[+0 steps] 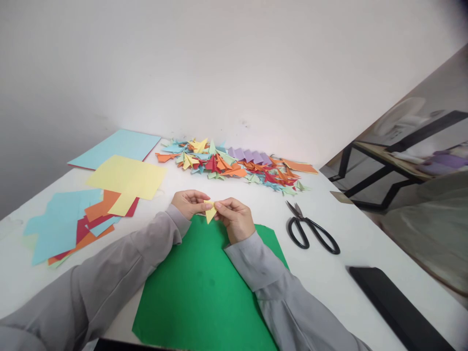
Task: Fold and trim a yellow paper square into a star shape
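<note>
Presently, a small yellow paper piece (210, 213) sits between the two hands, its tapered end pointing toward the wearer; the left hand (190, 203) pinches its left side between thumb and fingers, and the right hand (236, 218) pinches its right side likewise. Position: over the far edge of the green sheet (204, 287) on the white counter (310, 282), contact with the sheet not discernible. Black-handled scissors (302, 220) lie apart, right of the right hand; folded paper shapes (219, 163) lie beyond both.

Yellow paper (210, 214), green mat (199, 287)
</note>
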`<state>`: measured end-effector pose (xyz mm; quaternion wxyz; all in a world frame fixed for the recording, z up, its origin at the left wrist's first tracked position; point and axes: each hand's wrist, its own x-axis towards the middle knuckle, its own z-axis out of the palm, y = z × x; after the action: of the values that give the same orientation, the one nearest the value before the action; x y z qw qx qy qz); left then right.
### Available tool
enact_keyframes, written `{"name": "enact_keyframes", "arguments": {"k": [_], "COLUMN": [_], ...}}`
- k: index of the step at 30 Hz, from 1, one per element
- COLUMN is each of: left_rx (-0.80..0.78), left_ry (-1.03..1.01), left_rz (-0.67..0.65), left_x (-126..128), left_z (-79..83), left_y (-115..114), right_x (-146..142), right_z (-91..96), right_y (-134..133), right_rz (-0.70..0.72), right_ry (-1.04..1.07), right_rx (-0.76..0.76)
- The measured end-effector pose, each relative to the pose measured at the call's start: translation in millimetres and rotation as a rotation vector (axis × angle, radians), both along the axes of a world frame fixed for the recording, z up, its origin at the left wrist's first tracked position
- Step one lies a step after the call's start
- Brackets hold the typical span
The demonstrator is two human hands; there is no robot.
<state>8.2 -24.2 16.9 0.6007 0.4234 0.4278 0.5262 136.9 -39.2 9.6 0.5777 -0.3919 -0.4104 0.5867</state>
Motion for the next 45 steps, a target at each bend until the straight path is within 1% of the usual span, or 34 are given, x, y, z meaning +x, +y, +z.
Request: {"name": "enact_keyframes", "arguments": {"k": [4, 8, 12, 16, 21, 23, 28, 32, 35, 39, 41, 45], "left_rx": [0.026, 0.078, 0.106, 0.124, 0.115, 0.121, 0.15, 0.13, 0.113, 0.064, 0.035, -0.046], "left_ry": [-0.009, 0.006, 0.044, 0.083, 0.128, 0.117, 0.064, 0.029, 0.041, 0.039, 0.028, 0.055], "left_rz": [-0.006, -0.04, -0.019, -0.025, -0.053, -0.075, -0.116, -0.151, -0.122, -0.089, -0.114, -0.221], "left_x": [1.1, 2.8, 4.3, 5.2, 5.8, 5.1, 1.4, 0.5, 2.7, 6.3, 7.0, 7.2], "left_z": [-1.0, -3.8, -5.0, -1.1, 4.7, 5.1, 7.8, 10.6, 8.9, 3.9, 2.5, 4.8], "left_y": [-0.6, -1.6, -1.8, -4.1, -8.2, -8.5, -7.7, -7.7, -7.6, -6.9, -6.9, -9.2], "right_x": [-0.7, -0.3, 0.2, 0.1, -0.4, -0.5, -1.1, -1.4, -0.7, 0.6, 0.8, 0.2], "right_z": [-0.3, -1.3, -2.5, -2.3, 1.4, 2.9, 5.3, 5.6, 4.1, 1.7, 0.9, 0.9], "right_y": [0.1, 0.5, 1.1, 1.1, -1.1, -1.9, -3.6, -4.7, -4.0, -1.8, -0.9, -0.1], "right_rz": [-0.015, -0.043, -0.051, -0.071, -0.133, -0.13, -0.075, -0.05, -0.053, -0.096, -0.111, -0.109], "right_ry": [0.011, -0.016, -0.051, -0.095, -0.188, -0.206, -0.239, -0.289, -0.284, -0.255, -0.232, -0.149], "right_rx": [-0.024, -0.008, -0.013, 0.009, 0.076, 0.085, 0.051, 0.088, 0.116, 0.116, 0.107, 0.056]}}
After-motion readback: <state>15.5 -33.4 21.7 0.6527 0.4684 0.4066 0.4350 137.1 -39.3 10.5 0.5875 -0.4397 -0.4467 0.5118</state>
